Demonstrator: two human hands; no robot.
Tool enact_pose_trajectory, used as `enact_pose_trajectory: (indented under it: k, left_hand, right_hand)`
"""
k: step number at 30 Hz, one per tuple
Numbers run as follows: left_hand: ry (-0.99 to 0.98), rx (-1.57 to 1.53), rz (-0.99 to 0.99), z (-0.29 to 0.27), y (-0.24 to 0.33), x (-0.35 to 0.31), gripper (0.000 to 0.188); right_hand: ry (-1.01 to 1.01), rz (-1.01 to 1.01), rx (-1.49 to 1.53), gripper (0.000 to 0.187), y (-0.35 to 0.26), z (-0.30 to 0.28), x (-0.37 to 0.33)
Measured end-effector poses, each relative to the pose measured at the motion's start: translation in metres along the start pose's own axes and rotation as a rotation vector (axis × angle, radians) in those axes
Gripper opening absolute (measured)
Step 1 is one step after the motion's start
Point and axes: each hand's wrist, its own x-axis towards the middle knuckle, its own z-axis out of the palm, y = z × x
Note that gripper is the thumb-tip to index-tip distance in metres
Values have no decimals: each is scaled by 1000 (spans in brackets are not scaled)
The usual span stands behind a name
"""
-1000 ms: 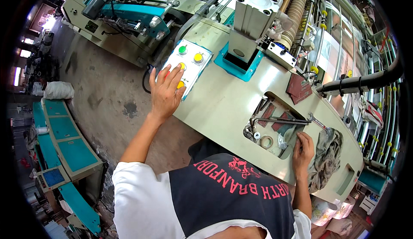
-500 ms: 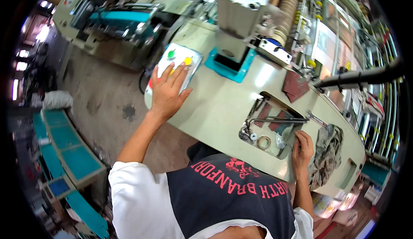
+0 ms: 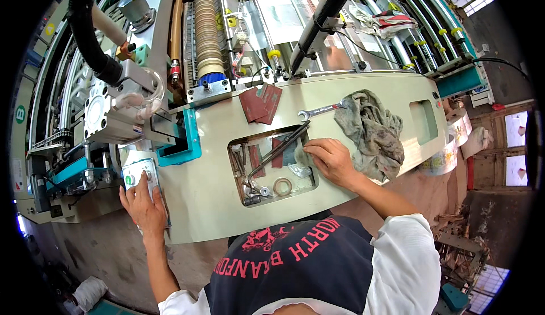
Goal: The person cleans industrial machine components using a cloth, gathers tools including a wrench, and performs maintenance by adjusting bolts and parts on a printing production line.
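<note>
Left hand (image 3: pixel 145 204) lies flat, fingers spread, on the button panel (image 3: pixel 136 174): rigid, fixed, only pressable. Right hand (image 3: pixel 332 159) rests open beside the soft, limp rag (image 3: pixel 372 130), with a stiff steel wrench (image 3: pixel 321 110) just beyond

round green label (image 3: pixel 20 114) – left machine edge, yellow round label (image 3: pixel 50 29) above

A tray (image 3: pixel 306 187) sits recessed in the counter (image 3: pixel 210 201); a wrench (image 3: pixel 321 110) lies behind it, a rag (image 3: pixel 372 130) to its right, a button panel (image 3: pixel 136 174) far left.
</note>
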Motion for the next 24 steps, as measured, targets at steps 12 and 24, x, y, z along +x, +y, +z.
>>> enact_pose_trajectory:
  k: [12,24]
  left_hand:
    - [87,-77,-31,-2,6,2,43]
    - [67,-148,-37,-5,14,13,46]
  right_hand:
    - [39,-45,-6,28,-12,-1,-1]
    - [62,-25,-43,31,-7,-4,-6]
